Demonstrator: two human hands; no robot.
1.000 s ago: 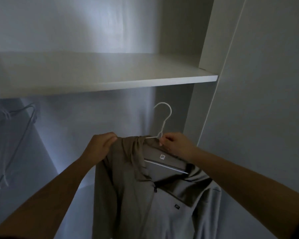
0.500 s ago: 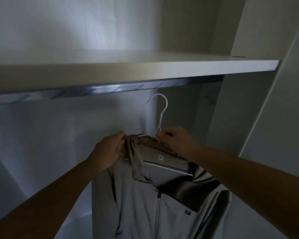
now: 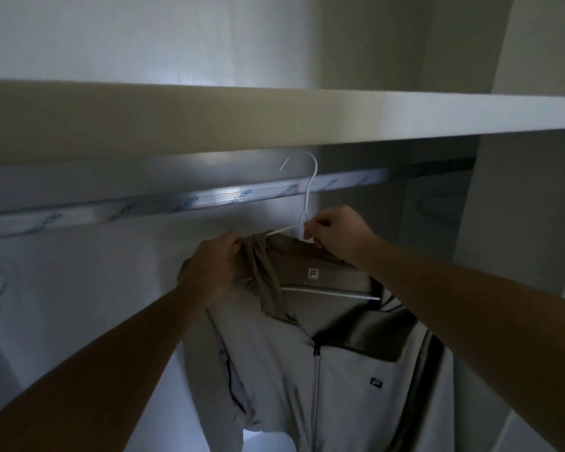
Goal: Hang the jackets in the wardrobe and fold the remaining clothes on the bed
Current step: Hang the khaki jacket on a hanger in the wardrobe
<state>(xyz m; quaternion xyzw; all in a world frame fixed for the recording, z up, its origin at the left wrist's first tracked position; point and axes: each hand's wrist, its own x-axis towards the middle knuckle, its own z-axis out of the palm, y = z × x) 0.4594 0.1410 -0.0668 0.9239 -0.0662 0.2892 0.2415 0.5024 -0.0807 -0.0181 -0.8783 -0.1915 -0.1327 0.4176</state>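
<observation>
Dim wardrobe [image 3: 79, 288] interior, seen from below the shelf [image 3: 274, 122].

Far left edge: a faint looped outline low against the back wall; too dim to tell what it is.

Rail [image 3: 209, 203]: runs under the shelf from the left edge, rising slightly to the right. It is wrapped in shiny film with printed lettering.

Left hand [image 3: 212, 269]: forearm comes up from the bottom left corner. The fingers are curled tight, gripping a bunched fold of the jacket's collar or hood at the left end of the hanger. The cloth is gathered between thumb and fingers.

Hanger [image 3: 330, 293]: thin white wire. The hook stands upright, its neck crossing in front of the rail and its curve just under the shelf's front edge. Whether the hook touches the rail cannot be told. The bottom bar shows inside the neck opening.

Jacket [image 3: 349, 386]: grey, with a darker tan collar and lining, on the hanger below the rail, right of centre. Zip [image 3: 315, 370] is done up to the chest. One small logo sits on the neck label and another on the chest. The body hangs down out of frame.

Right hand [image 3: 336, 233]: forearm comes in from the right edge. Fingertips pinch the wire at the base of the hook, knuckles up.

Far right: pale wardrobe side panel.
</observation>
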